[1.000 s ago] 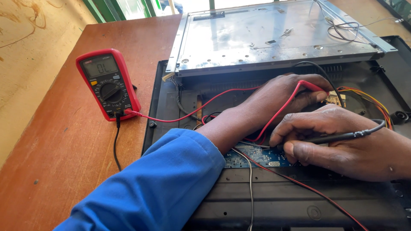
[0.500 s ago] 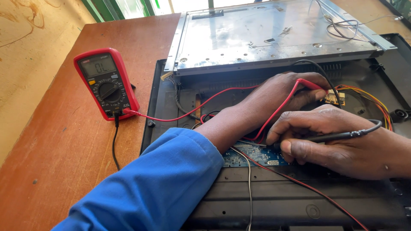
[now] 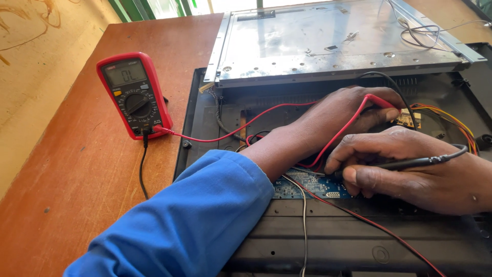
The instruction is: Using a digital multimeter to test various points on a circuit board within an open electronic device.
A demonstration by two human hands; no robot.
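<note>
Nearest, the right hand (image 3: pixel 410 169) has kept its closed grip on the black probe (image 3: pixel 410 163), tip on the blue circuit board (image 3: pixel 307 185). Beyond, the left hand (image 3: pixel 343 110) still pinches the red probe (image 3: pixel 379 101); neither has shifted, so probing continues. The red multimeter (image 3: pixel 134 95) rests on the brown wooden desk (image 3: pixel 77 169).

The left arm, in a blue sleeve pushed back from the wrist, reaches in from the lower left and stretches forward to the right, the bare forearm showing past the cuff. The left hand (image 3: pixel 343 110) lies palm down, fingers (image 3: pixel 382 114) curled and closed in a pinch. The right hand (image 3: pixel 405 172) enters from the right edge, knuckles up, its fingers (image 3: pixel 341 156) bent and pinched together, just beside the left wrist.
</note>
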